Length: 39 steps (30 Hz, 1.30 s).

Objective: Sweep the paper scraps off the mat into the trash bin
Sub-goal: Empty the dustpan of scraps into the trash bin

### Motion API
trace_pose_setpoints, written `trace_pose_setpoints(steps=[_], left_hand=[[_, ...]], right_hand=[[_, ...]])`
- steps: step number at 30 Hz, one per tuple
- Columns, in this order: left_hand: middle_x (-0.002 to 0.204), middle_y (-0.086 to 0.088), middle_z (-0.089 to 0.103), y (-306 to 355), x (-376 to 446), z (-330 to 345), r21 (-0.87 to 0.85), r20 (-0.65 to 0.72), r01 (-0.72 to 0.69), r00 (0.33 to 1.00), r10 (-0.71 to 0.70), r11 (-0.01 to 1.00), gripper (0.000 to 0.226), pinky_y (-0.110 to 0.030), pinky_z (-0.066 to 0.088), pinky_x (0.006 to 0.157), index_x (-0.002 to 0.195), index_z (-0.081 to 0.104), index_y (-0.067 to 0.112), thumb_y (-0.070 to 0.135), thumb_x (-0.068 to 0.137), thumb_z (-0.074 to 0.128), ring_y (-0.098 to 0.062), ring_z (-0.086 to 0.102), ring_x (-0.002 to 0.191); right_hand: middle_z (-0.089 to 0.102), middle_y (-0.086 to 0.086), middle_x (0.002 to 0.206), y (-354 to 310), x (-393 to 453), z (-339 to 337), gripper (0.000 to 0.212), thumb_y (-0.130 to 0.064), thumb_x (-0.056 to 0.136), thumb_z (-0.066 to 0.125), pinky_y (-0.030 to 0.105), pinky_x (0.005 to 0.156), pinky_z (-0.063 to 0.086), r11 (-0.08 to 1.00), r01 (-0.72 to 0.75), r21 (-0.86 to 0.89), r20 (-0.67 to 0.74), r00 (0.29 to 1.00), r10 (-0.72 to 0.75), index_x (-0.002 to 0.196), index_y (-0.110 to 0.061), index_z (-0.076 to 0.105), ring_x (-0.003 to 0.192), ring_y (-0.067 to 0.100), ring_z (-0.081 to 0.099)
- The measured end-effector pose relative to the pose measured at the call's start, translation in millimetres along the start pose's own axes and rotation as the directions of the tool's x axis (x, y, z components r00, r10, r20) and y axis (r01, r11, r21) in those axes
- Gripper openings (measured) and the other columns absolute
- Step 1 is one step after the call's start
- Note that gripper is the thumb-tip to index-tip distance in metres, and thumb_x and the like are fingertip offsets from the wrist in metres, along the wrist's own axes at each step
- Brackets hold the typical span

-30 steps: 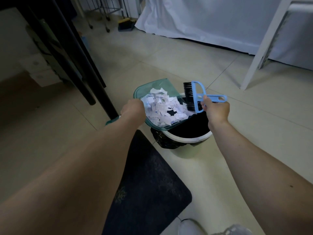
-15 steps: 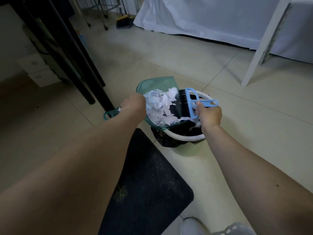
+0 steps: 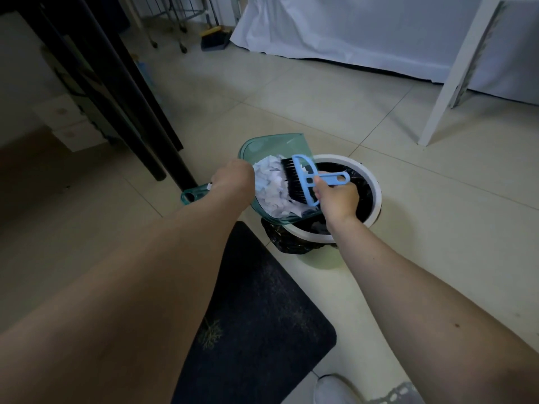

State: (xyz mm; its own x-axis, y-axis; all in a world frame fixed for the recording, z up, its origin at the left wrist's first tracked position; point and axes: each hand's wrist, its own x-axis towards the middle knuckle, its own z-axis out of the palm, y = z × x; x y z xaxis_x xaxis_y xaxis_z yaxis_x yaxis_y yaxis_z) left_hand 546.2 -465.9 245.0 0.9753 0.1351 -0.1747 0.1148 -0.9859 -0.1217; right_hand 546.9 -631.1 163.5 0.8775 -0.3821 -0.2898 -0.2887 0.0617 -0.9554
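My left hand (image 3: 233,180) grips the handle of a clear teal dustpan (image 3: 267,147), held tilted over the white trash bin (image 3: 374,199) with its black liner. White paper scraps (image 3: 272,186) are heaped in the pan. My right hand (image 3: 338,199) holds a light blue hand brush (image 3: 306,177) whose black bristles press into the scraps, near the pan's lip above the bin's opening. The dark mat (image 3: 256,316) lies on the floor below my arms, with no scraps visible on its exposed part.
Black table legs (image 3: 137,118) stand just left of the bin. A white furniture leg (image 3: 449,83) rises at the right, with white cloth (image 3: 350,30) behind. A small broom and dustpan set (image 3: 214,39) sits far back. My shoe (image 3: 335,389) is at the bottom edge.
The brush has moved from beside the pan's edge into the heap of scraps, pushing them together toward the bin side. The pan stays held over the bin.
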Motion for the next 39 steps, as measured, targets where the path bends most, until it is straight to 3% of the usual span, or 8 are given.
trace_pose_setpoints(steps=[7, 11, 15, 21, 25, 29, 32, 39], left_hand=[[0.116, -0.017, 0.058, -6, 0, -4, -0.011, -0.020, 0.005, 1.000, -0.005, 1.000, 0.030, -0.035, 0.048, 0.079, 0.116, 0.055, -0.003, -0.006, 0.087, 0.050, -0.033, 0.060, 0.106], [0.114, -0.016, 0.060, -6, 0, -4, -0.017, -0.013, 0.010, 1.000, -0.010, 1.000, 0.028, -0.035, 0.049, 0.078, 0.113, 0.057, -0.003, -0.006, 0.087, 0.049, -0.033, 0.062, 0.104], [0.115, -0.015, 0.058, -6, -1, -4, -0.021, -0.004, 0.008, 1.000, -0.008, 1.000, 0.026, -0.036, 0.051, 0.083, 0.112, 0.058, -0.002, -0.005, 0.088, 0.049, -0.033, 0.062, 0.105], [0.115, -0.015, 0.058, -11, -1, -5, -0.011, -0.008, 0.017, 1.000, -0.017, 1.000, 0.027, -0.035, 0.051, 0.082, 0.113, 0.058, -0.002, -0.005, 0.087, 0.052, -0.032, 0.062, 0.105], [0.108, -0.014, 0.057, -10, -1, -5, -0.007, -0.014, 0.028, 1.000, -0.028, 1.000, 0.027, -0.034, 0.050, 0.079, 0.114, 0.058, -0.001, -0.005, 0.088, 0.051, -0.031, 0.062, 0.103], [0.114, -0.015, 0.058, -8, -1, -7, -0.010, -0.018, 0.030, 0.999, -0.030, 0.999, 0.027, -0.035, 0.051, 0.081, 0.114, 0.057, -0.002, -0.005, 0.088, 0.051, -0.032, 0.062, 0.104], [0.115, -0.015, 0.058, -4, -2, -8, -0.002, -0.020, 0.018, 1.000, -0.018, 1.000, 0.027, -0.036, 0.051, 0.083, 0.113, 0.057, -0.002, -0.006, 0.088, 0.051, -0.033, 0.061, 0.106], [0.121, -0.017, 0.057, -3, -3, -11, 0.009, -0.030, 0.022, 0.999, -0.022, 1.000, 0.035, -0.037, 0.050, 0.087, 0.123, 0.051, -0.005, -0.006, 0.088, 0.049, -0.034, 0.060, 0.110]], right_hand=[[0.068, 0.003, 0.078, -8, 9, -23, 0.021, -0.027, 0.086, 0.066, 0.033, 0.069, 0.053, 0.998, 0.005, 0.069, -0.219, 0.976, 0.011, 0.073, -0.011, 0.064, 0.068, 0.019, 0.063], [0.067, -0.003, 0.069, -18, 2, -9, 0.023, -0.024, 0.086, 0.067, 0.025, 0.062, 0.052, 0.985, 0.021, 0.173, -0.159, 0.987, 0.007, 0.064, -0.020, 0.062, 0.062, 0.011, 0.063], [0.069, 0.002, 0.075, -12, -3, 6, 0.021, -0.025, 0.086, 0.068, 0.029, 0.063, 0.054, 0.999, 0.024, 0.046, -0.039, 0.999, -0.022, 0.067, -0.018, 0.062, 0.068, 0.017, 0.066], [0.069, 0.012, 0.081, -4, 6, -14, 0.029, -0.029, 0.087, 0.066, 0.026, 0.056, 0.048, 0.998, -0.015, -0.066, -0.163, 0.987, 0.004, 0.082, -0.001, 0.067, 0.065, 0.020, 0.059], [0.065, 0.004, 0.074, -9, 10, -27, 0.023, -0.028, 0.088, 0.065, 0.031, 0.066, 0.050, 1.000, -0.007, 0.021, -0.239, 0.971, 0.012, 0.073, -0.011, 0.061, 0.070, 0.021, 0.062], [0.065, -0.003, 0.067, -17, 2, -16, 0.025, -0.024, 0.086, 0.068, 0.017, 0.055, 0.050, 0.985, 0.042, 0.168, -0.149, 0.989, -0.017, 0.063, -0.020, 0.061, 0.058, 0.009, 0.061], [0.068, 0.002, 0.071, -18, -7, 4, 0.019, -0.018, 0.085, 0.069, 0.024, 0.060, 0.054, 0.982, 0.012, 0.186, 0.021, 1.000, -0.016, 0.067, -0.017, 0.063, 0.062, 0.014, 0.064], [0.068, 0.003, 0.078, -3, -5, 2, 0.025, -0.030, 0.085, 0.068, 0.032, 0.066, 0.054, 0.991, 0.060, -0.121, -0.047, 0.997, -0.066, 0.086, -0.006, 0.070, 0.069, 0.019, 0.065]])
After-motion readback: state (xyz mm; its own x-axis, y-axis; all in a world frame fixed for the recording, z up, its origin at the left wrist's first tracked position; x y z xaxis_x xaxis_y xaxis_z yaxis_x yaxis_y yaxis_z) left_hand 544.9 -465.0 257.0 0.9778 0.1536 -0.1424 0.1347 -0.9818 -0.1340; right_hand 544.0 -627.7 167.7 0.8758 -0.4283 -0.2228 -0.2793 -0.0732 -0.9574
